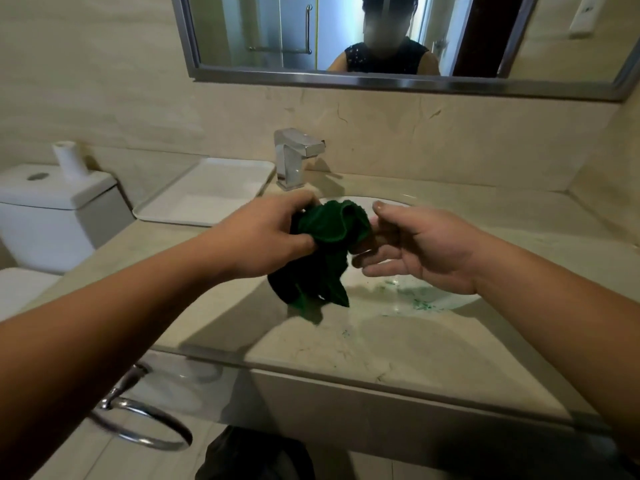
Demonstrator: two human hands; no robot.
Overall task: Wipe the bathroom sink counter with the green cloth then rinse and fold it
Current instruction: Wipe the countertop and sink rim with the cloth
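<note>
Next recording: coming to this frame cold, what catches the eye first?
The green cloth hangs bunched mid-frame over the sink, gripped by the left hand while the right hand touches its other side. Green specks dot the sink and the counter front; a chrome faucet stands behind.

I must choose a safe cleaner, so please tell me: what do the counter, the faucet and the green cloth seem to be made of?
The counter looks like polished beige stone, perhaps marble, by its veins and sheen. The faucet: shiny silver metal, probably chromed, by its bright reflections. The green cloth: soft textile, by its limp folds; the fibre is unclear.
</note>
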